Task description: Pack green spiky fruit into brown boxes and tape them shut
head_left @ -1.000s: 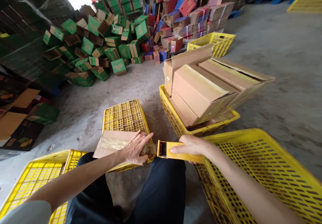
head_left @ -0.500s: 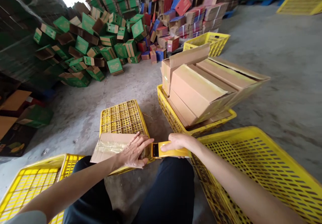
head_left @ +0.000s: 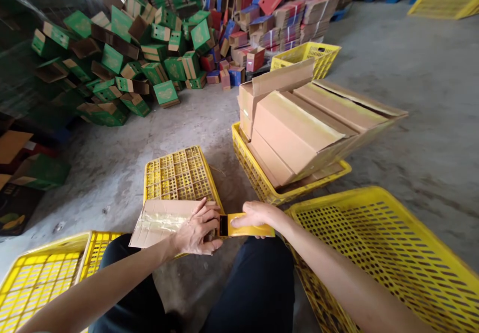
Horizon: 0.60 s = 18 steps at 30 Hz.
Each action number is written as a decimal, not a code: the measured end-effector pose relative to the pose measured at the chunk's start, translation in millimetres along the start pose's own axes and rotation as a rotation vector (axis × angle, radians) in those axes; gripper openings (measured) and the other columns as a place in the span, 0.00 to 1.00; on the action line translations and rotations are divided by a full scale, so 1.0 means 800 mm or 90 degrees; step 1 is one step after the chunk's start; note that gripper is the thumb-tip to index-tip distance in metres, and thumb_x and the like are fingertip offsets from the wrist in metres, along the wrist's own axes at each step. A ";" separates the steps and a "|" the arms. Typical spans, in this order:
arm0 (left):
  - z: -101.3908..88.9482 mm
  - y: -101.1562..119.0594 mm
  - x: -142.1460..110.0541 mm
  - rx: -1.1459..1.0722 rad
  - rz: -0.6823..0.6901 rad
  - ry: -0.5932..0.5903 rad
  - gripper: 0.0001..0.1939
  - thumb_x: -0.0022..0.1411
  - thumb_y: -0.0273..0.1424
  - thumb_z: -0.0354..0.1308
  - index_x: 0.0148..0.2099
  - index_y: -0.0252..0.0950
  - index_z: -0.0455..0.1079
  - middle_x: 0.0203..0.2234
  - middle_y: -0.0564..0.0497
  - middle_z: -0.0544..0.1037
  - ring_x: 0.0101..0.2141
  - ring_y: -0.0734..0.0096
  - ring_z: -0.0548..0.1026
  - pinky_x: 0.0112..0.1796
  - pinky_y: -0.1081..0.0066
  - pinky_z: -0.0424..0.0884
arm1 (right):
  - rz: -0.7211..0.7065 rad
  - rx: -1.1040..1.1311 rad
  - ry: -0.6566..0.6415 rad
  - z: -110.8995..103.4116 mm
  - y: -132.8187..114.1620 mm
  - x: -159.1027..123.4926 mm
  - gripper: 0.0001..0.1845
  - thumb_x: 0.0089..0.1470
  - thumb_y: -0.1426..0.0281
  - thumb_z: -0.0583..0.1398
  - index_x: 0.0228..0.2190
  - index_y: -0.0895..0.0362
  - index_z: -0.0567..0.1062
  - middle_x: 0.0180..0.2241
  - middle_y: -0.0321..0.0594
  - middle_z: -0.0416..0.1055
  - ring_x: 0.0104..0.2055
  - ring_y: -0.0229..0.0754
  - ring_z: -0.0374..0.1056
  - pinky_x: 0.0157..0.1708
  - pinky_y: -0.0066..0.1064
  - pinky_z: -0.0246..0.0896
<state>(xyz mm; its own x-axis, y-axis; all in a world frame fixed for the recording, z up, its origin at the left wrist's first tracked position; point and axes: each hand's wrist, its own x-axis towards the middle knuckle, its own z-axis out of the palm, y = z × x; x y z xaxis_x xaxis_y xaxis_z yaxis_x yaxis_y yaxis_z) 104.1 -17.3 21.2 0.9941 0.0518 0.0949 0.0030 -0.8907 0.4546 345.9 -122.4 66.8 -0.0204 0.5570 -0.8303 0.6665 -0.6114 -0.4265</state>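
The right hand [head_left: 259, 217] grasps the yellow dispenser [head_left: 245, 227] at three o'clock from the left hand [head_left: 197, 231]. Left fingers [head_left: 210, 215] rest on the taped cardboard [head_left: 159, 219], upon the yellow crate [head_left: 177, 174]; whether they grip it, I cannot tell

My right grip [head_left: 260, 214] holds a yellow dispenser [head_left: 250, 231], dark end leftward. Beneath my left grip [head_left: 197, 229] lies shiny-taped brown cardboard [head_left: 159, 219].

Yellow tool [head_left: 256, 230]; tan cardboard [head_left: 159, 219]; gridded yellow crate [head_left: 174, 176].
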 end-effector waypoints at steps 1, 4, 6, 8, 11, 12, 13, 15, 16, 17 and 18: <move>0.001 0.001 0.000 0.000 -0.002 0.000 0.15 0.68 0.44 0.60 0.47 0.40 0.76 0.50 0.44 0.79 0.65 0.51 0.67 0.72 0.43 0.39 | -0.001 0.002 0.002 0.002 -0.001 -0.002 0.27 0.58 0.47 0.62 0.26 0.59 0.81 0.20 0.49 0.76 0.29 0.55 0.79 0.32 0.42 0.78; 0.004 0.001 0.001 0.005 -0.011 0.007 0.15 0.68 0.45 0.60 0.47 0.39 0.76 0.50 0.44 0.79 0.65 0.51 0.67 0.73 0.44 0.39 | -0.006 -0.004 0.023 0.008 -0.007 -0.009 0.28 0.61 0.49 0.58 0.25 0.59 0.80 0.22 0.50 0.77 0.29 0.55 0.79 0.30 0.42 0.78; 0.007 0.001 0.000 0.007 -0.017 0.014 0.15 0.67 0.45 0.61 0.46 0.39 0.76 0.50 0.44 0.79 0.65 0.50 0.67 0.72 0.44 0.40 | -0.010 -0.011 0.046 0.010 -0.011 -0.013 0.28 0.61 0.50 0.58 0.23 0.58 0.79 0.23 0.51 0.78 0.30 0.56 0.80 0.30 0.42 0.78; 0.009 0.001 0.000 0.005 -0.020 0.019 0.15 0.67 0.45 0.61 0.46 0.39 0.75 0.50 0.44 0.79 0.64 0.51 0.67 0.72 0.44 0.39 | -0.008 -0.014 0.057 0.011 -0.015 -0.015 0.27 0.61 0.50 0.59 0.20 0.57 0.77 0.23 0.51 0.78 0.31 0.56 0.80 0.31 0.42 0.78; 0.010 0.002 0.001 0.004 -0.019 0.022 0.15 0.67 0.45 0.61 0.46 0.39 0.75 0.51 0.44 0.78 0.65 0.51 0.67 0.72 0.44 0.38 | -0.002 0.008 0.064 0.013 -0.015 -0.014 0.28 0.59 0.50 0.60 0.18 0.57 0.75 0.22 0.50 0.77 0.28 0.55 0.79 0.28 0.41 0.76; 0.009 0.003 0.001 0.006 -0.020 0.023 0.15 0.68 0.44 0.61 0.46 0.39 0.75 0.51 0.44 0.78 0.65 0.51 0.66 0.72 0.44 0.38 | -0.002 0.020 0.066 0.014 -0.014 -0.013 0.28 0.59 0.50 0.60 0.17 0.57 0.74 0.22 0.50 0.77 0.27 0.54 0.79 0.27 0.40 0.76; 0.009 0.004 0.001 0.008 -0.022 0.024 0.15 0.68 0.44 0.61 0.46 0.39 0.75 0.51 0.44 0.78 0.65 0.51 0.66 0.72 0.44 0.38 | -0.004 0.033 0.070 0.014 -0.012 -0.011 0.28 0.59 0.50 0.60 0.17 0.57 0.74 0.22 0.49 0.77 0.26 0.54 0.78 0.26 0.40 0.75; 0.008 0.005 0.002 0.011 -0.024 0.024 0.15 0.68 0.45 0.60 0.47 0.39 0.75 0.51 0.45 0.78 0.65 0.52 0.66 0.72 0.44 0.39 | -0.009 0.049 0.081 0.016 -0.010 -0.009 0.27 0.59 0.51 0.61 0.19 0.57 0.75 0.21 0.48 0.76 0.27 0.54 0.78 0.25 0.39 0.75; 0.007 0.006 0.003 0.013 -0.023 0.026 0.16 0.68 0.46 0.60 0.47 0.40 0.75 0.51 0.45 0.78 0.65 0.52 0.66 0.72 0.44 0.39 | -0.009 0.052 0.088 0.017 -0.009 -0.008 0.26 0.58 0.51 0.62 0.20 0.57 0.75 0.21 0.47 0.76 0.28 0.55 0.78 0.26 0.39 0.75; 0.007 0.007 0.003 0.014 -0.021 0.030 0.16 0.68 0.46 0.60 0.47 0.40 0.75 0.51 0.45 0.78 0.65 0.52 0.66 0.72 0.44 0.39 | -0.006 0.051 0.094 0.017 -0.009 -0.008 0.25 0.58 0.51 0.63 0.21 0.58 0.76 0.22 0.47 0.76 0.29 0.55 0.79 0.27 0.38 0.75; 0.008 0.007 0.003 0.017 -0.018 0.037 0.17 0.68 0.47 0.60 0.47 0.39 0.75 0.51 0.45 0.78 0.65 0.52 0.66 0.72 0.44 0.40 | -0.002 0.050 0.097 0.018 -0.009 -0.009 0.24 0.58 0.52 0.64 0.21 0.58 0.76 0.22 0.47 0.76 0.30 0.56 0.79 0.27 0.38 0.76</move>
<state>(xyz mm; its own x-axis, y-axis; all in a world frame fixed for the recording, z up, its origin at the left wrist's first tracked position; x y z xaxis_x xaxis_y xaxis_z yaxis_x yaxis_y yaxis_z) 107.6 -25.2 18.5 0.9857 0.1026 0.1338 0.0347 -0.8999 0.4346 330.4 -130.1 70.7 0.0952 0.6344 -0.7671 0.6062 -0.6482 -0.4608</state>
